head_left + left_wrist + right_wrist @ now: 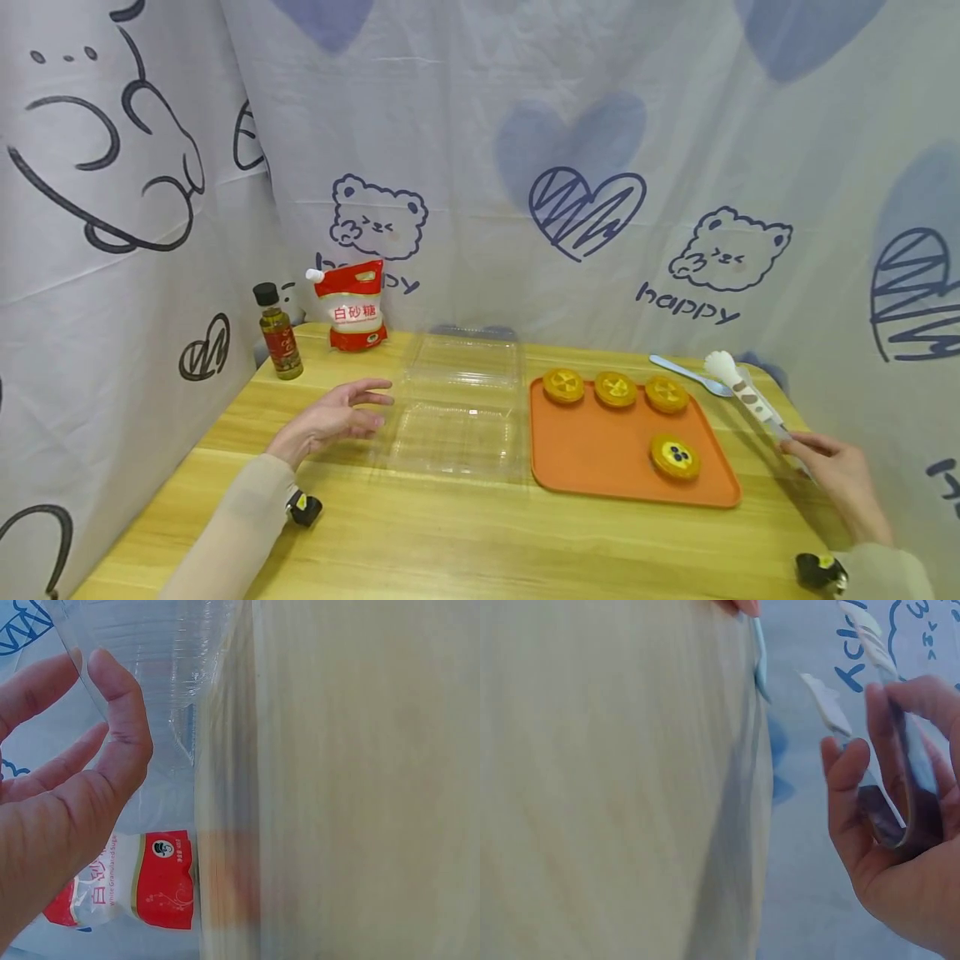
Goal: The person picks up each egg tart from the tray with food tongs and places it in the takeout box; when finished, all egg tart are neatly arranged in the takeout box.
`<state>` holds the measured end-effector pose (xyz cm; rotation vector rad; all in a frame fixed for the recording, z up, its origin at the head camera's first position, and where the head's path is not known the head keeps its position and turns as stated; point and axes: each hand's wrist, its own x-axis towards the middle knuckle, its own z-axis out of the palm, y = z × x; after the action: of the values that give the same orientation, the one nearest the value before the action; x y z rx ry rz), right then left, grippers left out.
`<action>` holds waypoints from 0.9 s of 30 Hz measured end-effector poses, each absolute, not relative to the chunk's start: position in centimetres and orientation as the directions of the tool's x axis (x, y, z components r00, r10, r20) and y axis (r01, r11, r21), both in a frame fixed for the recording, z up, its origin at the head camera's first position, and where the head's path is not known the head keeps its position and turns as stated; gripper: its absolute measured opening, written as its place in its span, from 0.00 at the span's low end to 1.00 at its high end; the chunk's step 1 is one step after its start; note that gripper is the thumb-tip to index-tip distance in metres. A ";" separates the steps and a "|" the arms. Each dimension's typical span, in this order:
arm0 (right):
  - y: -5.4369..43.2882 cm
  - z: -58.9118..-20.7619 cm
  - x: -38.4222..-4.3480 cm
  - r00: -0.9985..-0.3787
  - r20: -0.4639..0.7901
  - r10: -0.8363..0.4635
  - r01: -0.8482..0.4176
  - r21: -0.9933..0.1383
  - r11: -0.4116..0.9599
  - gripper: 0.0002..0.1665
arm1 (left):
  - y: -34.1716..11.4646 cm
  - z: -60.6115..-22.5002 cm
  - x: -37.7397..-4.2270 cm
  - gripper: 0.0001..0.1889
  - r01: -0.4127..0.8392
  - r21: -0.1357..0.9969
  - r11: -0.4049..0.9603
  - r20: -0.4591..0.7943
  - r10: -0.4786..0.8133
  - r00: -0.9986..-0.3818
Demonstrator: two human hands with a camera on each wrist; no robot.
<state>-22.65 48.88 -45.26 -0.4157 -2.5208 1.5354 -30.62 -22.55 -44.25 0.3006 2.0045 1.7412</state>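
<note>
A clear plastic clamshell box (457,433) lies unfolded on the table. Just left of it is my left hand (330,421), its fingers loosely bent and thumb apart from them. In the left wrist view, the box's edge passes behind or between the thumb and fingertip of that hand (82,750); contact cannot be told. My right hand (832,471) holds tongs (750,400) with white paw-shaped tips above the table's right side. In the right wrist view, the tongs (911,772) have their arms spread, nothing between the tips. An orange tray (592,450) bears several tarts (615,389), one with dark berries (675,457).
A red and white sugar pouch (352,308) stands at the back left, beside a dark-capped bottle (280,337). Behind the tray lies a light blue spoon (686,372). Patterned curtains (465,150) hang along the table's back and sides.
</note>
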 end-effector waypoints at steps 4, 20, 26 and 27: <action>48.6 -44.9 -22.8 -0.937 0.030 0.347 0.138 -0.883 0.448 0.06 | -22.6 -44.3 -30.6 0.40 -0.134 0.975 0.176 -0.202 0.455 -0.867; 48.3 -44.0 -22.5 -0.986 0.033 0.162 0.064 -0.829 0.556 0.40 | -22.6 -44.1 -30.6 0.37 -0.138 0.974 0.178 -0.206 0.453 -0.867; 48.6 -43.9 -22.0 -0.987 -0.035 0.158 0.121 -0.807 0.578 0.42 | -22.6 -44.2 -30.6 0.38 -0.140 0.974 0.178 -0.208 0.455 -0.866; 48.7 -43.8 -22.0 -0.987 -0.039 0.158 0.125 -0.804 0.581 0.42 | -22.7 -44.2 -30.6 0.37 -0.139 0.974 0.180 -0.207 0.456 -0.866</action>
<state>-21.97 48.66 -43.83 -0.2474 -2.7610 1.3992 -30.60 -22.65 -44.22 0.2975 2.0055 1.7316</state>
